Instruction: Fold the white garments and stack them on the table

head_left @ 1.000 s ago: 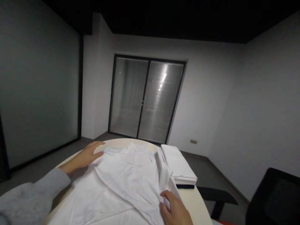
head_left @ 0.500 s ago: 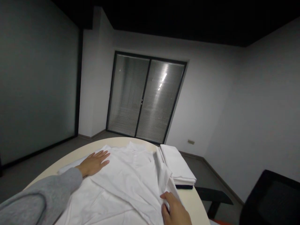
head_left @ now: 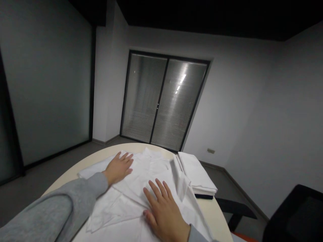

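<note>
A white collared shirt lies spread over the table, its collar toward the far edge, with creases across the body. My left hand rests flat on the shirt's left upper part, fingers stretched out. Over the middle of the shirt is my right hand, palm down with its fingers spread; whether it presses on the cloth I cannot tell. Both hands hold nothing. Just right of the shirt sits a stack of folded white cloth with a dark folded piece at the bottom. The shirt's right side is bunched against it.
The round cream table carries the shirt and the stack. A black chair stands at the right, its armrest close to the table edge. Beyond are a glass door with blinds and a frosted glass panel.
My right hand has let go of the shirt's right edge and moved left over its middle, fingers now spread. My left hand stays flat on the cloth. The view has shifted slightly.
</note>
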Tool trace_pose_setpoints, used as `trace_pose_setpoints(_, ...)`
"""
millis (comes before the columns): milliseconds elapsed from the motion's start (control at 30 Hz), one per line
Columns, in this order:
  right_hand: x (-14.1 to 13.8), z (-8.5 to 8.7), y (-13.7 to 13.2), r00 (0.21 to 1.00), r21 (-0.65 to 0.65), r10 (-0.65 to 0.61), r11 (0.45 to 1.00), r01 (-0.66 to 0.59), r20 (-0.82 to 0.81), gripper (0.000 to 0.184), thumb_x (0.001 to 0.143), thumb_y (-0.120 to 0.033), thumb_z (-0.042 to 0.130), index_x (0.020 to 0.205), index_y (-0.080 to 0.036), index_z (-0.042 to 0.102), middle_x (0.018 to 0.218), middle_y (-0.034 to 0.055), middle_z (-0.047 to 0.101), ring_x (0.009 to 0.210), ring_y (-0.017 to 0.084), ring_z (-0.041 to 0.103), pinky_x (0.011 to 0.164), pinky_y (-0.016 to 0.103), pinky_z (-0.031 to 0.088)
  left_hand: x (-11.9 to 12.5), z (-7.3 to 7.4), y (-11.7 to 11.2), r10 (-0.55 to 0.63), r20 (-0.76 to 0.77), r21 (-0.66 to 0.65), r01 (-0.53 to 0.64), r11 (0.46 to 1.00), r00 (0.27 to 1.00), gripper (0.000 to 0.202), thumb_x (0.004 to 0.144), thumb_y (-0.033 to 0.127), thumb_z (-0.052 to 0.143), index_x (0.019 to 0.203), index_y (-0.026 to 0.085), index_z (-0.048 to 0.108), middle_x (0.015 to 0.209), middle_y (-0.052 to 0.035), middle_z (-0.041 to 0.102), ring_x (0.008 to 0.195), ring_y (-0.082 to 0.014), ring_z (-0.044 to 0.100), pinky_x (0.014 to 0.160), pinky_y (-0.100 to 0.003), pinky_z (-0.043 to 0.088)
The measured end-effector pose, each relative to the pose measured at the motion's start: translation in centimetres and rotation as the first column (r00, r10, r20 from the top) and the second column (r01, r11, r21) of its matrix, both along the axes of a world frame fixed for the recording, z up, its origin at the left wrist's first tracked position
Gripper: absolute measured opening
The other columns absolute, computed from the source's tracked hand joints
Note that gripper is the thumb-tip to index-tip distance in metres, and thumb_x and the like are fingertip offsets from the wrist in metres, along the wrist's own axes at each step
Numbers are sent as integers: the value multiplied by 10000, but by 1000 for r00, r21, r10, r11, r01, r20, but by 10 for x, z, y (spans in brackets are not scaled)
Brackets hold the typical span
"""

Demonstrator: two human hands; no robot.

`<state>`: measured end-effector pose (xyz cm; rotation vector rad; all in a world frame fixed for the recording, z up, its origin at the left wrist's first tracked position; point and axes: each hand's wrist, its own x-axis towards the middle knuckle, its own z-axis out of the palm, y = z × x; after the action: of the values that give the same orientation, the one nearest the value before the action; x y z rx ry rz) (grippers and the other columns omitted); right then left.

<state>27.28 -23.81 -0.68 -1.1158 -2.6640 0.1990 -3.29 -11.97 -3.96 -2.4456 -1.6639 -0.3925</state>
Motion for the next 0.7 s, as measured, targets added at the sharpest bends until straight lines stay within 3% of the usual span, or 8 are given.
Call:
trace_pose_setpoints(133, -5, -31, 12, 998, -133, -18, 991, 25, 55, 603, 1019, -435, 540, 1590, -268, 440, 1671, 98, 383, 1559, 348, 308, 1281, 604, 195, 67, 0, -19, -213, 86, -200, 226, 953, 973, 628, 1057, 609, 336, 1588, 294, 450, 1692, -90, 359, 1555, -341, 331, 1241, -588, 239)
trace_pose_setpoints(233, 1, -44, 18, 999, -127, -27, 991, 30, 25, 598, 1030, -492, 521, 1588, -296, 437, 1673, 107, 384, 1569, 323, 290, 1292, 574, 157, 95, -10, -23, -288, 111, -354, 308, 883, 951, 716, 1062, 667, 218, 1642, 267, 347, 1712, -100, 301, 1588, -337, 250, 1251, -602, 219)
trace_pose_setpoints(400, 6, -52, 24, 1000, -151, -7, 988, 11, 31, 645, 1037, -516, 504, 1631, -321, 345, 1710, 113, 278, 1586, 346, 215, 1287, 595, 130, 90, -22, -8, -317, 149, -371, 350, 860, 937, 710, 1055, 708, 190, 1653, 340, 299, 1729, -62, 252, 1608, -301, 189, 1277, -581, 135)
trace_pose_setpoints(700, 4, -46, 17, 1000, -133, -19, 991, 19, 2, 599, 1043, -475, 516, 1610, -326, 391, 1722, 85, 252, 1588, 358, 209, 1283, 622, 142, 82, -27, 4, -273, 165, -358, 316, 879, 948, 675, 1073, 670, 175, 1653, 346, 295, 1731, -22, 245, 1614, -278, 169, 1290, -551, 110)
